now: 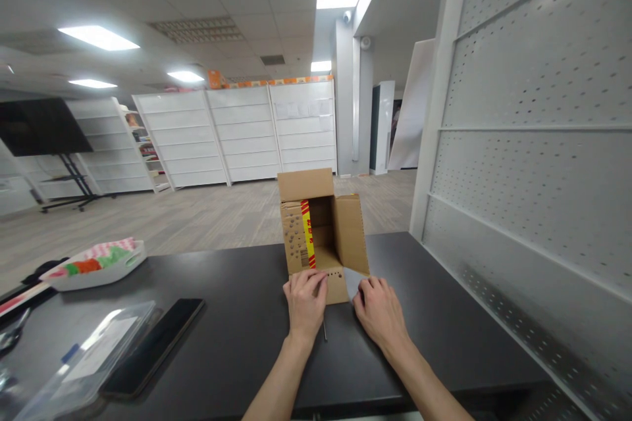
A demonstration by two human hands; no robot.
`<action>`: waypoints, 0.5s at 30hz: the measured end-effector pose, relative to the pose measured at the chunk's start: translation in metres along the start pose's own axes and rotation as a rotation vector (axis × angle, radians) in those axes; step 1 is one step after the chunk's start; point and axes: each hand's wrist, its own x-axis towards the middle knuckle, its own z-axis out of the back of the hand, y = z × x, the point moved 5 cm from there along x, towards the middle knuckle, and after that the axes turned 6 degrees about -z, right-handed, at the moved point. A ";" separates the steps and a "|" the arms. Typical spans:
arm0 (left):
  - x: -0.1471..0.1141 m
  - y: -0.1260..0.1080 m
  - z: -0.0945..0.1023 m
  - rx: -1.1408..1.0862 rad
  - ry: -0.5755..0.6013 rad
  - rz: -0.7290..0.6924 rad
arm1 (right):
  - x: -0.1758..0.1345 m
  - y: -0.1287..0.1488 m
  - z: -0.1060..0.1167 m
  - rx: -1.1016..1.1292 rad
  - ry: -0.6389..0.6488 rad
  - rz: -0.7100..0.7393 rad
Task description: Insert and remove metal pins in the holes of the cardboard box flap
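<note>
An opened cardboard box [323, 233] lies on the dark table with its flaps spread and its opening toward me. Dark holes and a red-and-yellow tape strip [309, 235] mark its left side. My left hand [305, 302] is closed, its thumb and fingertips together at the near flap [338, 291], beside a row of small holes; what they pinch is hidden. A thin metal rod [325, 331] shows below that hand. My right hand [381, 310] is curled at the edge of a pale grey sheet [351, 280]; its fingertips are partly hidden.
On the left of the table [232, 335] lie a black phone [153, 348], a clear plastic case [93, 355] and a white tray [99, 276] with colourful cloth-like contents. Scissors [14, 334] sit at the far left edge. A white perforated panel [523, 164] borders the right side.
</note>
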 end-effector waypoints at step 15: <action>-0.003 0.007 -0.009 0.066 0.112 0.046 | 0.000 0.000 0.000 -0.005 0.004 -0.010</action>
